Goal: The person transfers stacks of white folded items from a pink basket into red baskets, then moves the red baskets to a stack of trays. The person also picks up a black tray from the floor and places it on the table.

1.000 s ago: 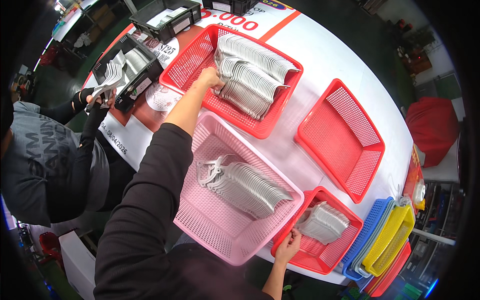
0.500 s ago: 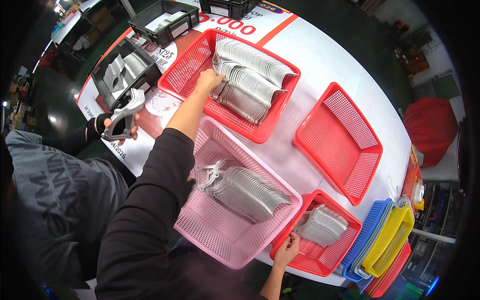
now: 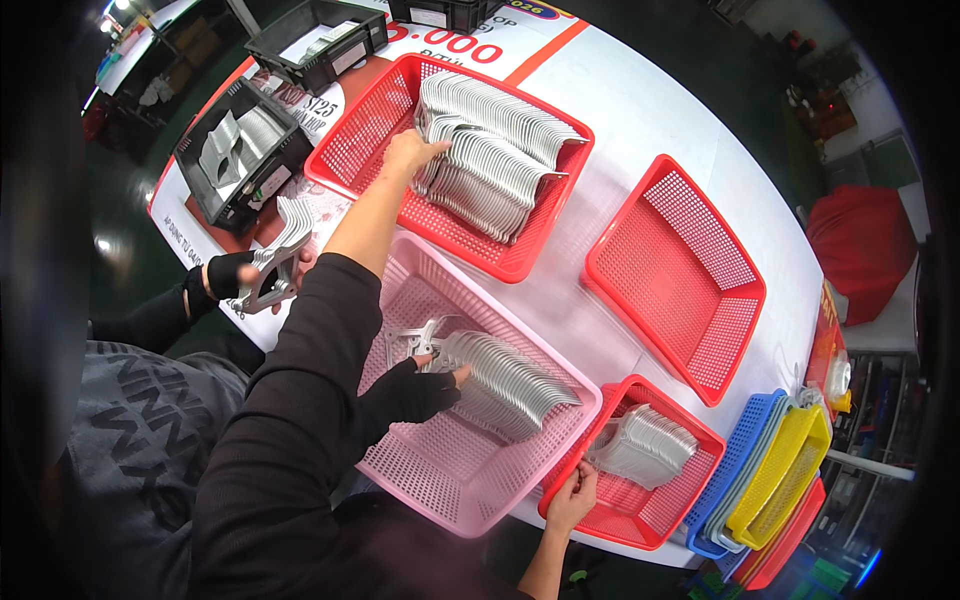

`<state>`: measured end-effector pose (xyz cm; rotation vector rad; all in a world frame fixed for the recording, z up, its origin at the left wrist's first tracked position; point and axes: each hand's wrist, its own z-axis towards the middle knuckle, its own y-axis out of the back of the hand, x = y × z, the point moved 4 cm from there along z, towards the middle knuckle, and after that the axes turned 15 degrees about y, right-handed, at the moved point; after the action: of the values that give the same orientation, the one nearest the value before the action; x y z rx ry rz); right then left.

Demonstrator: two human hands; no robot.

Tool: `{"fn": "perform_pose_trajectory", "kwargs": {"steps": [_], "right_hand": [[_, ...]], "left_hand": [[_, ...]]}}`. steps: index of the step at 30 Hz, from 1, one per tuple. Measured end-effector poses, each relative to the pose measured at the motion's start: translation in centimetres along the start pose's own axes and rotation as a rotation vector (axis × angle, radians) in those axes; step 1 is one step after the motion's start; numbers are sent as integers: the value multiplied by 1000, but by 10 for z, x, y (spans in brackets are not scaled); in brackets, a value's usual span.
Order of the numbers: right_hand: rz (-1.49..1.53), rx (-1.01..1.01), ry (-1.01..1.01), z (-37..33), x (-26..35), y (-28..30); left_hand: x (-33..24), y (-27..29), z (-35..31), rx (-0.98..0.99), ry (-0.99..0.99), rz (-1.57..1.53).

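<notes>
My left hand [image 3: 412, 152] reaches over the left wall of the large red basket [image 3: 345, 150]. Its thumb is stretched out against the end of a row of silver metal brackets [image 3: 485, 175]; its other fingers are partly hidden. At the lower right, my right hand [image 3: 572, 497] grips the rim of a small red basket [image 3: 640, 530], which holds a shorter row of similar brackets [image 3: 650, 447]. Between my arms stands a pink basket [image 3: 440, 490] with another long row of brackets [image 3: 515, 385].
A co-worker's gloved hand [image 3: 415, 393] is over the pink basket; their other hand [image 3: 235, 275] holds several brackets [image 3: 275, 260]. Another red basket [image 3: 680, 285] stands right of centre. Black bins [image 3: 240, 150] line the table's far left; stacked coloured baskets [image 3: 780, 480] stand at the right.
The co-worker's gloved hand has come into view over the pink basket's brackets. Their other hand has moved right with its brackets. My hands stay at the same baskets.
</notes>
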<state>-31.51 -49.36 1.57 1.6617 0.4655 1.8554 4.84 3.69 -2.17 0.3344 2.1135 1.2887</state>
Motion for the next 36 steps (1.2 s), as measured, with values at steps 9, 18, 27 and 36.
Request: {"fn": "perform_pose_trajectory", "kwargs": {"steps": [9,18,27,36], "right_hand": [[-24,29,-55,1,5,4],[-20,25,-39,1,3,2],[2,-15,88,0,10,5],[239,43,287,-7,13,19]], "left_hand": [[5,1,5,-21,66,-143],[0,12,13,-246,-88,-339],[-106,33,-108,-481,-301,-1092],[-164,57,-390,-302,-554,-1516]]}}
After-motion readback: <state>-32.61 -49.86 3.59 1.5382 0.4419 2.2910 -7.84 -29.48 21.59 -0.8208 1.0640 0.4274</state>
